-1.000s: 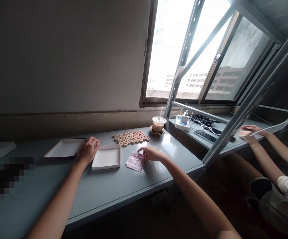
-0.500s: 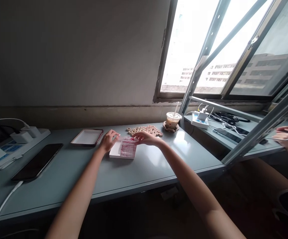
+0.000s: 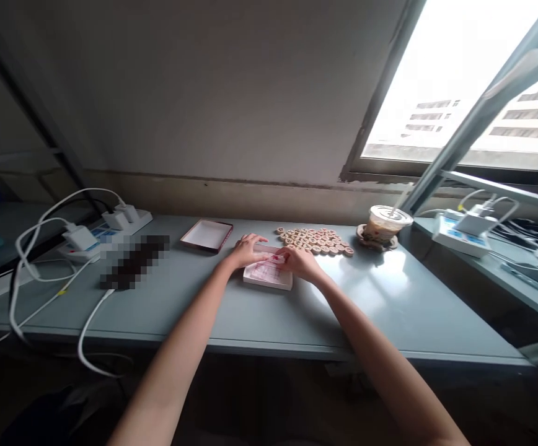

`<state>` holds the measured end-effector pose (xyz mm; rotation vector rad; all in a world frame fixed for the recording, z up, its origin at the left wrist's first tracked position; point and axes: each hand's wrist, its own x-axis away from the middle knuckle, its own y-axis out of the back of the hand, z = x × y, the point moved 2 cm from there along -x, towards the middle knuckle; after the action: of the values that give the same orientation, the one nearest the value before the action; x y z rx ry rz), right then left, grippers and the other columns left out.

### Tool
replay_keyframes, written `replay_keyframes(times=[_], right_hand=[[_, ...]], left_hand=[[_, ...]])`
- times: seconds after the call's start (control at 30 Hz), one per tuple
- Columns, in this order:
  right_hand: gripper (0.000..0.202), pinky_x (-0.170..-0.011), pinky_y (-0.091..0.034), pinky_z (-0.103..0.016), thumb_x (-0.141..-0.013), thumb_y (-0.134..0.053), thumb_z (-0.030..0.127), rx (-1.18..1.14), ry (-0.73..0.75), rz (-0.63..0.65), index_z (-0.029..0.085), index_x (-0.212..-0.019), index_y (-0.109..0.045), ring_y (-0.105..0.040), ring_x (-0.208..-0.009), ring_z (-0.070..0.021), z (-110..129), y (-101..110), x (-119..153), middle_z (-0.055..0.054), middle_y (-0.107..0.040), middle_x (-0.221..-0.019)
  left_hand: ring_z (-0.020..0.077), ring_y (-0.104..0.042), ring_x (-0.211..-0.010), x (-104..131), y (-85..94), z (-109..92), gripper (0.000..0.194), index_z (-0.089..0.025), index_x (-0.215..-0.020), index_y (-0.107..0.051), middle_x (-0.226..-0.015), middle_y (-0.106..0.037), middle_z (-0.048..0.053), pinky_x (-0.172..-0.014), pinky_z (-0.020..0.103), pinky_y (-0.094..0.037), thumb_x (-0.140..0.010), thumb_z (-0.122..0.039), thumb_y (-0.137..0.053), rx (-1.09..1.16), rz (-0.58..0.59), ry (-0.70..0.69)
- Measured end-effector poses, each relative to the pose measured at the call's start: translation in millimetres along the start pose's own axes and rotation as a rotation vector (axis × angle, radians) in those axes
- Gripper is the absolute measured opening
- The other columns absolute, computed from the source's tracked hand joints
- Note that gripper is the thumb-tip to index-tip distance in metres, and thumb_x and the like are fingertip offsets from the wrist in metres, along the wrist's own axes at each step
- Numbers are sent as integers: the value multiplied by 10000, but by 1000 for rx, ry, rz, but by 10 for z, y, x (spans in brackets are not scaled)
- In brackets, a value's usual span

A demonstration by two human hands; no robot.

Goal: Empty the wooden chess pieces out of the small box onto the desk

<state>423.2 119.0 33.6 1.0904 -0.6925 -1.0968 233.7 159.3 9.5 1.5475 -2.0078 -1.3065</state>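
A shallow white box [image 3: 269, 284] sits on the desk in front of me, with a thin, folded sheet [image 3: 265, 271] printed with red lines inside it. My left hand [image 3: 246, 251] rests at the box's left side, fingers stretched over its far part and thumb apart from them. Curled fingers of my right hand [image 3: 302, 263] grip the sheet at the box's right edge; their tips are partly hidden. Just behind the box, several round wooden Chinese chess pieces [image 3: 315, 240] are spread in one layer. The box lid [image 3: 207, 235] lies to the left, its white inside facing up.
A lidded plastic cup [image 3: 385, 224] with a straw stands on a coaster [image 3: 361, 235] at the back right. Power strips [image 3: 462, 232] with plugs and cables sit at both sides. On the left a pixelated dark object [image 3: 136, 263] has a white cable. Metal shelf posts rise at both sides.
My view has turned left, so everything appears further right. The sheet now lies lower and flatter in the box, and my right hand has come down over the box's right edge.
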Motion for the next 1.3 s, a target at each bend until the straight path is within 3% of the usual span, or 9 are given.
replay_keyframes(times=[0.17, 0.3, 0.4, 0.47, 0.63, 0.8, 1.1, 1.17, 1.3], right_hand=[[379, -759, -354, -290, -818, -534, 258, 40, -17, -30, 216, -1195, -519, -564, -916, -196, 42, -33, 65, -41, -641, -1038], [379, -821, -347, -351, -817, -534, 281, 114, -13, -112, 243, -1194, -518, -470, -1071, -250, 67, -37, 93, -75, -564, -1151], [260, -855, -337, -402, -833, -517, 292, 216, 98, -206, 234, -1071, -606, -448, -1064, -270, 86, -17, 100, -97, -539, -1155], [237, -910, -311, -445, -852, -501, 300, 256, 201, -233, 235, -1040, -629, -438, -1084, -272, 87, -11, 117, -95, -531, -1175], [288, -1043, -121, -600, -895, -433, 352, 273, 328, -198, 265, -1110, -604, -438, -1153, -277, 27, -59, 157, -69, -551, -1189], [320, -1058, -68, -634, -915, -369, 393, 272, 365, -199, 269, -1096, -602, -476, -1124, -276, -1, -148, 141, -63, -566, -1187], [357, -1055, -129, -630, -920, -318, 401, 256, 391, -190, 284, -1131, -580, -505, -1105, -268, -32, -194, 135, -72, -568, -1190], [354, -1061, -126, -627, -922, -316, 398, 246, 391, -183, 289, -1131, -580, -506, -1109, -267, -28, -197, 134, -71, -573, -1183], [352, -1067, -154, -606, -933, -311, 386, 222, 389, -154, 284, -1126, -587, -508, -1111, -255, -13, -200, 129, -69, -577, -1174]], left_hand=[[223, -492, -1141, 152, 341, -353, 247, -230, -1081, -603, -1181, -558, 64, -1007, 380, -365, -848, -262, -527, -78, -261, -33], [214, -479, -1184, 780, 851, -478, 263, -252, -1115, -585, -1226, -556, 33, -1049, 394, -324, -898, -296, -441, -264, -466, -39], [235, -488, -1180, 1480, 1261, -219, 291, -261, -1125, -570, -1238, -556, 32, -1053, 420, -332, -893, -364, -428, -384, -619, 139], [240, -481, -1199, 1929, 1453, 41, 327, -273, -1148, -552, -1261, -544, 32, -1053, 408, -349, -877, -419, -442, -384, -616, 227], [256, -459, -1240, 2654, 1542, 500, 371, -273, -1220, -490, -1263, -565, 58, -1098, 479, -261, -897, -431, -399, -491, -561, 413], [245, -480, -1232, 2751, 1437, 601, 409, -268, -1278, -424, -1270, -582, 68, -1136, 537, -79, -908, -438, -394, -619, -477, 461], [243, -496, -1227, 2463, 1603, 747, 454, -296, -1335, -366, -1250, -608, 55, -1094, 630, 22, -926, -486, -311, -438, -296, 546], [254, -487, -1234, 2391, 1618, 758, 452, -296, -1321, -402, -1294, -574, 66, -1088, 636, 42, -924, -490, -304, -441, -327, 517], [240, -504, -1203, 2359, 1691, 723, 363, -286, -1189, -539, -1250, -596, 45, -1140, 548, -25, -922, -431, -341, -529, -592, 423]])
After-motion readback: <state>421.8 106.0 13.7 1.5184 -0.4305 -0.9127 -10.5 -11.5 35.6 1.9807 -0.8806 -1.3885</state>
